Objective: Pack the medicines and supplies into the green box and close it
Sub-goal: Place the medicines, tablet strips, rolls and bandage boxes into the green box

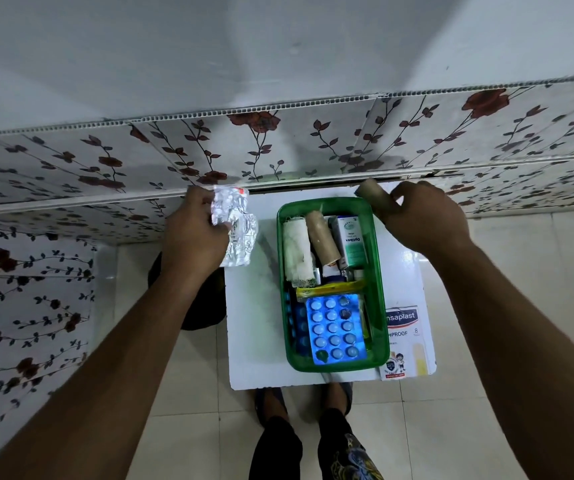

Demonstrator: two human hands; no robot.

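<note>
The green box [379, 299] stands open on a small white table [254, 334]. Inside lie a white gauze roll [296, 251], a brown bandage roll [322, 242], an Optibex carton [351, 244], a yellow tube [327, 291] and a blue blister pack [334, 329]. My left hand [192, 230] holds crumpled silver blister strips [235, 226] left of the box. My right hand [424, 216] grips another brown roll [373, 194] above the box's far right corner. A Hansaplast plaster packet [405, 341] lies on the table right of the box.
A wall with floral panels [278, 147] runs right behind the table. A dark round object [205, 306] sits on the tiled floor to the left of the table. My feet [306, 400] stand at the table's near edge. No lid is visible.
</note>
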